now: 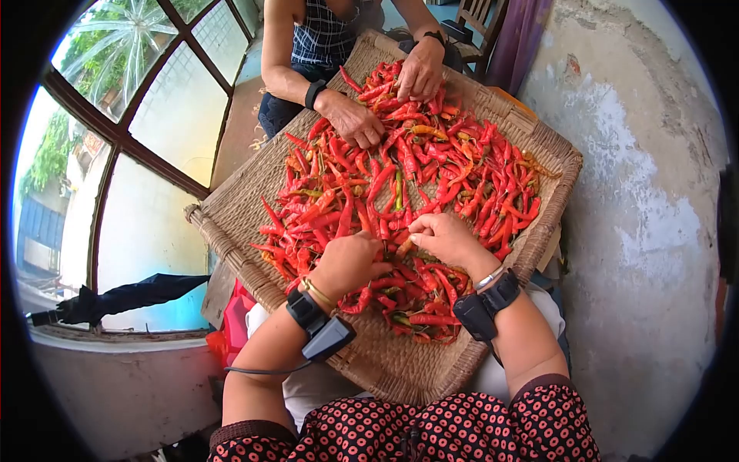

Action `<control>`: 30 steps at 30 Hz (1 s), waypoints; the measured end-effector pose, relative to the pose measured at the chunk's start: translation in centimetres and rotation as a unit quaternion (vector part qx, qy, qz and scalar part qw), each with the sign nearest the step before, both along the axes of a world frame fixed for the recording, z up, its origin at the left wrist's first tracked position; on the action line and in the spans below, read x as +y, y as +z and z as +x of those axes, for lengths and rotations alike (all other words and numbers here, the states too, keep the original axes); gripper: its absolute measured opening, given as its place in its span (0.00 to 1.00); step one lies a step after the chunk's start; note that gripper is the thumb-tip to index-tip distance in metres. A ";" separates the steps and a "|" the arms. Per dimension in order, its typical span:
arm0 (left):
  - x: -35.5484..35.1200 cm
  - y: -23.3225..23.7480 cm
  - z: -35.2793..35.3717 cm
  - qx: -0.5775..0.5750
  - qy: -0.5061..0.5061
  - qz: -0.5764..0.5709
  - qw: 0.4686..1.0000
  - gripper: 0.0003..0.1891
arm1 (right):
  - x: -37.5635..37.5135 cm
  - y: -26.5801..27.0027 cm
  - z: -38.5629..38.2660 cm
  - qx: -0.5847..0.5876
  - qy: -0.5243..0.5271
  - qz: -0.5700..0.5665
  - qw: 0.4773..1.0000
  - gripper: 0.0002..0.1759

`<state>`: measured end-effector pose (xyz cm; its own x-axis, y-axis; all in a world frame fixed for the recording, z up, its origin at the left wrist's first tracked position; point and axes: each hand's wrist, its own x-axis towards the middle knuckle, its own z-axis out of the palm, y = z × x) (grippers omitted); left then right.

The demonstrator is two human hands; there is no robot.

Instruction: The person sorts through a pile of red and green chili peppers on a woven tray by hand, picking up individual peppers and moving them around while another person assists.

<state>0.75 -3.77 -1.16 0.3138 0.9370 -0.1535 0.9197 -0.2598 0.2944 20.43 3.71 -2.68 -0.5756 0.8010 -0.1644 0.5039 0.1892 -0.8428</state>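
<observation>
hundreds of red chillies (pixel 400 185) lie heaped mid-frame on a woven tray (pixel 385 362). the left hand (pixel 346 262) curls over them, its grip hidden; the right hand (pixel 450 239) pinches narrow on one pod. a co-worker's hands (pixel 354 115) rest on the heap at the top. a wide sweep could likely push pods over the low right rim; bare weave at lower centre and upper left leaves room.

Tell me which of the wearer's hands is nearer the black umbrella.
Left. The left hand rests on the chillies toward the umbrella; the right hand lies beyond it, farther away.
</observation>
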 end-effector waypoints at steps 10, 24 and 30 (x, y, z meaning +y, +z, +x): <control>-2.2 0.8 0.9 0.116 0.118 0.043 0.985 0.15 | -0.9 -0.6 0.1 -0.173 0.159 0.076 0.969 0.23; -0.3 -0.4 -2.2 0.160 0.252 0.107 0.948 0.13 | -0.7 1.7 0.5 -0.316 0.173 0.151 0.921 0.08; -0.2 1.6 -2.0 0.051 0.238 0.099 0.965 0.12 | 0.2 2.0 1.5 -0.178 0.077 0.128 0.973 0.11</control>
<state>-1.29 -4.01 0.46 -0.1672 0.9853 0.0360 0.9700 0.1579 0.1849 21.90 3.91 -0.69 -0.6343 0.7513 -0.1822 0.7050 0.4653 -0.5352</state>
